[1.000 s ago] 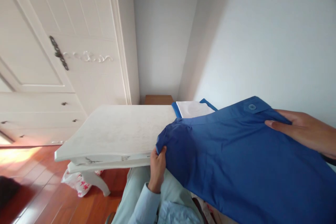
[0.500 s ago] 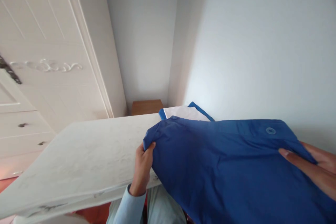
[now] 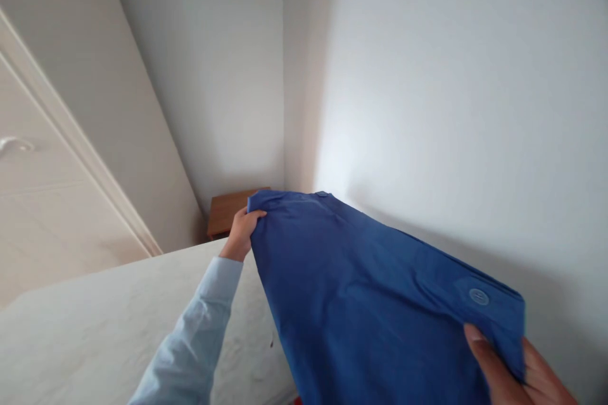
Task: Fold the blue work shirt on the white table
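A blue garment (image 3: 361, 291) with a button near its right corner hangs stretched between my two hands, above the white table. My left hand (image 3: 243, 231) pinches its upper left corner, thumb in front. At the lower right, my right hand (image 3: 517, 367) grips the other end below the button, thumb on the front and fingers behind the cloth. The garment's lower part runs out of view at the bottom.
The white table (image 3: 123, 323) spreads across the lower left. Behind it a brown wooden piece (image 3: 228, 209) stands in the wall corner. A pale cabinet (image 3: 57, 202) rises at the left, and a plain wall (image 3: 451, 107) lies behind the garment.
My left hand has moved up and forward with the garment's corner, and the garment now slopes down to the right. The view has turned right. The white and blue item behind the garment no longer shows.
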A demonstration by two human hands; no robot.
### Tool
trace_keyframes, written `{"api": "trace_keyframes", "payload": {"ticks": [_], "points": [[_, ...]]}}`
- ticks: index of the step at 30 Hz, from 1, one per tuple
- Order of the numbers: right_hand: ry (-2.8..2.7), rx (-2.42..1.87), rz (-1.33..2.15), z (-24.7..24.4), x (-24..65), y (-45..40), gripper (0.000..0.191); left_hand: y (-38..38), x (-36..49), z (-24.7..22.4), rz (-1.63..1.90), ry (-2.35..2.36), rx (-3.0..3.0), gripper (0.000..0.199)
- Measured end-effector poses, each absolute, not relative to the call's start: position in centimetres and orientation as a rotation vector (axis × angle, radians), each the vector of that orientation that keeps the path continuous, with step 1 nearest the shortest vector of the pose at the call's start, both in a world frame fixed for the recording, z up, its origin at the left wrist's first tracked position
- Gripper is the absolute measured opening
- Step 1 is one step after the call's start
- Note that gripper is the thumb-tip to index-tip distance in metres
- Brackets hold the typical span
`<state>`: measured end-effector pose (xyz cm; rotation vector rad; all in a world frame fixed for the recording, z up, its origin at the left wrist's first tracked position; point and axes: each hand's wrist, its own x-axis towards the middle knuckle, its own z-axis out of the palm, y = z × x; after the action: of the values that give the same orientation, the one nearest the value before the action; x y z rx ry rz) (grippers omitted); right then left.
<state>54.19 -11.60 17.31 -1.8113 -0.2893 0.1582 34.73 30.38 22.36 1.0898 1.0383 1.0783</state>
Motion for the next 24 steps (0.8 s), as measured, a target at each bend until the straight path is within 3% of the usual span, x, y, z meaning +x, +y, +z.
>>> {"api": "trace_keyframes", "payload": {"ticks": [3, 7, 10, 14, 20, 24], "points": [[-0.028, -1.620, 0.234, 13.5, 53.2, -7.0, 0.063, 35.3, 38.4, 21.0, 1.067, 1.172, 1.220, 0.027], [0.140, -1.451, 0.426, 7.5, 53.6, -4.0, 0.072, 38.5, 40.9, 15.9, 0.940, 1.356, 1.354, 0.023], [0.229, -1.394, 0.500, 5.7, 54.2, -4.2, 0.081, 38.7, 40.9, 12.4, 0.862, 1.447, 1.472, 0.038], [0.306, -1.387, 0.554, 7.0, 54.8, -4.9, 0.092, 36.5, 40.5, 11.2, 0.897, 1.407, 1.766, 0.061], [0.369, -1.208, 0.677, 7.6, 56.0, -4.9, 0.064, 27.8, 39.7, 10.2, 0.557, 0.624, 2.743, 0.063], [0.331, -1.089, 0.669, 6.1, 56.3, -4.7, 0.045, 24.1, 38.6, 8.9, 0.463, 0.631, 2.804, 0.063]]}}
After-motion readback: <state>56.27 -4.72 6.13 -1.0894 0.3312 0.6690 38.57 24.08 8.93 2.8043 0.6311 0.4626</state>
